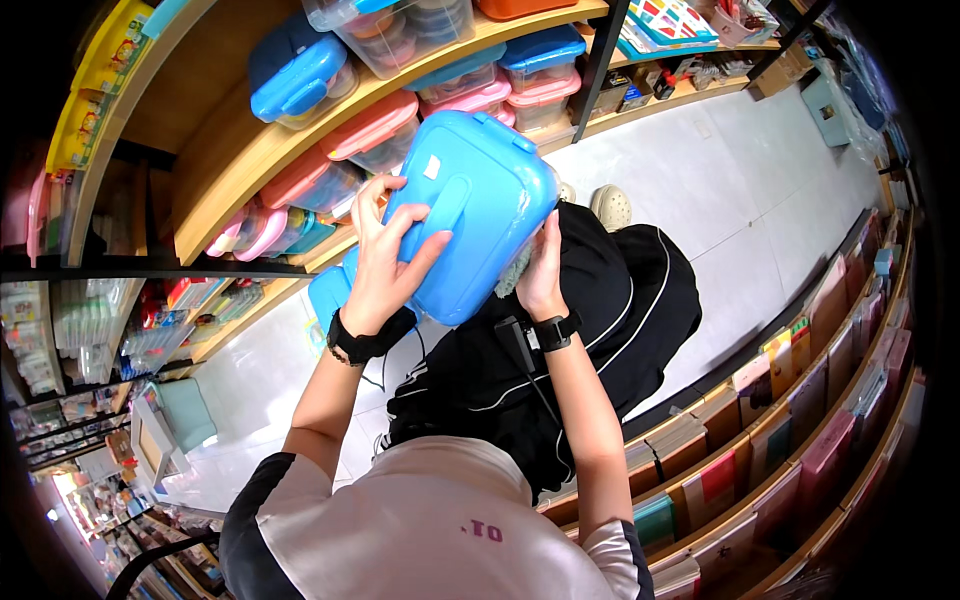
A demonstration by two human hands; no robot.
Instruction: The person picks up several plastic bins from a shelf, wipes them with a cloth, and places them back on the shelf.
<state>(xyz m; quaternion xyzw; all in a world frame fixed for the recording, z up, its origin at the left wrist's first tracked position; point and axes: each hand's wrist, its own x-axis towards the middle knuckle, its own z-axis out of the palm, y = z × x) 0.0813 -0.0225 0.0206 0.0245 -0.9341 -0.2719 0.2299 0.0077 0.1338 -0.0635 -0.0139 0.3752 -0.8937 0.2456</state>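
Observation:
A plastic storage box with a blue lid [487, 225] is held up in front of me, tilted, above my knees. My left hand [390, 244] lies on the lid's left part, fingers spread around the raised handle piece. At the box's right side, my right hand [541, 274] supports it from the side, its fingers partly hidden by the box. Something grey and fluffy [514, 271] shows at the box's side near that hand. Another blue-lidded box [328, 296] stands low behind my left wrist.
Wooden shelves [247, 176] ahead hold boxes with pink lids [375, 124] and blue lids [544, 46]. Racks of notebooks and paper goods [772, 450] run along my right. A teal bin [186, 414] stands on the tiled floor [720, 195] to the left.

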